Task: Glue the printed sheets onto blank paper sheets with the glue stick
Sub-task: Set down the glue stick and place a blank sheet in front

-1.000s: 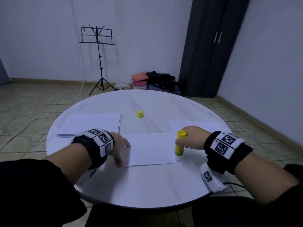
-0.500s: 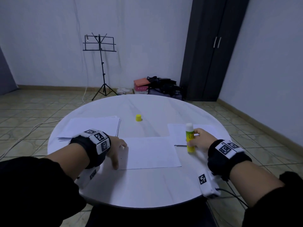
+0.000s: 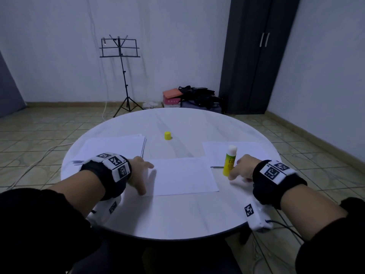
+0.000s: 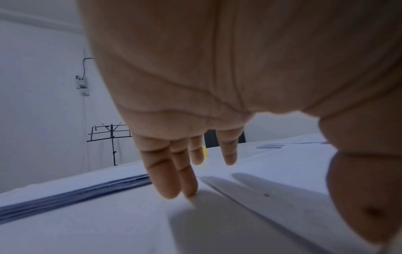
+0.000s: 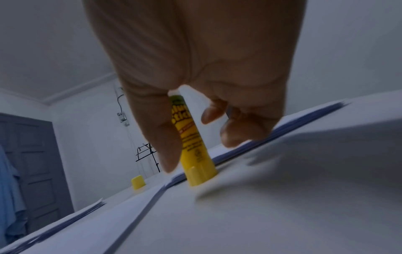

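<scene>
One second back the glue stick [image 3: 229,161] is inverted on the centre sheet [image 3: 183,176]; now it stands upright, uncapped, at the sheet's right on the worktop [image 3: 177,214]. Right hand [image 3: 242,169] fingers loosely touch it, left hand [image 3: 138,175] flat-fingered at the sheet edge. Gluing pass looks done; pressing a printed sheet on comes next.

A second ago the right hand [image 3: 242,169] gripped the glue stick [image 3: 229,162] upside down, yellow end up, at the right edge of the middle sheet [image 3: 182,176]. Now the stick stands upright on the table [image 3: 177,214], white tip up, beside the right-hand sheet [image 3: 246,151]. The fingers [image 5: 172,137] have loosened around it; whether they still touch it seems unclear.
</scene>
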Demonstrator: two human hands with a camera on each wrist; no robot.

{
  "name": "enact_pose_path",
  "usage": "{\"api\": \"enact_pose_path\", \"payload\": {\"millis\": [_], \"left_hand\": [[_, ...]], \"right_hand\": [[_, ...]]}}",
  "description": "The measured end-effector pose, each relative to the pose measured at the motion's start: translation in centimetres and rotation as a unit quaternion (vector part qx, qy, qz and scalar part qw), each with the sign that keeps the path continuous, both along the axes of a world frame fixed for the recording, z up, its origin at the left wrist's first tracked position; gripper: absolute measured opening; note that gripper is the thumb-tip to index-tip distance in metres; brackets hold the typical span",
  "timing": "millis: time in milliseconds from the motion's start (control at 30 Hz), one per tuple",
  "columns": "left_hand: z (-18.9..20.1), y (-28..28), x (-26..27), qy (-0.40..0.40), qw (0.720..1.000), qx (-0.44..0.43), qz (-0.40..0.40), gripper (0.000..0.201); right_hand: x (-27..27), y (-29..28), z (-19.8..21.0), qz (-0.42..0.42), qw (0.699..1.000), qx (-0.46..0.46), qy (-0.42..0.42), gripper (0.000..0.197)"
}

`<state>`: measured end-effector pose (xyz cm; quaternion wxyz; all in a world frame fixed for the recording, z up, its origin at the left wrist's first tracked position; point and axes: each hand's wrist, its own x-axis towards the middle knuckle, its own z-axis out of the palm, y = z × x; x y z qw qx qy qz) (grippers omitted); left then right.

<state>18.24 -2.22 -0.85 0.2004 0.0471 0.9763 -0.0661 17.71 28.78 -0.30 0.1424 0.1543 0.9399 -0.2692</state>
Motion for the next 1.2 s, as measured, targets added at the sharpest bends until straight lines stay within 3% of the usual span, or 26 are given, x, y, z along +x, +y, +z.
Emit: {"api": "enact_pose_path", "payload": {"millis": [100, 200, 433, 733, 900, 1100, 1200], "left_hand": [[0.4, -0.8, 0.5, 0.001, 0.999, 0.046, 0.020, 0.092], [1.2, -2.3, 0.1, 0.018, 0.997, 0.068, 0.032, 0.085], [2.1, -9.9, -4.0, 0.056, 0.992, 0.051, 0.098, 0.070], [2.4, -19.3, -10.3, 0.046, 0.989, 0.039, 0.137, 0.068], [1.6, -21.7, -12.5, 0.028, 0.993, 0.014, 0.112, 0.092], [0.2, -22.6, -14.2, -0.019, 0.998, -0.011, 0.062, 0.077], [0.2, -22.5, -14.7, -0.034, 0.997, -0.018, 0.062, 0.080]], "right_hand": [[2.1, -0.8, 0.8, 0.043, 0.997, 0.050, -0.048, 0.026], [2.9, -3.4, 2.0, 0.102, 0.991, 0.042, -0.073, 0.028], [-1.9, -14.6, 5.6, 0.238, 0.968, 0.081, -0.020, 0.027], [-12.8, -26.9, 3.7, 0.294, 0.937, 0.187, -0.018, 0.037], [-16.0, -30.2, 2.6, 0.311, 0.922, 0.229, -0.031, 0.070], [-16.9, -31.2, 1.4, 0.309, 0.912, 0.267, -0.043, 0.053], [-16.6, -31.1, 1.2, 0.324, 0.906, 0.268, -0.047, 0.057]]}}
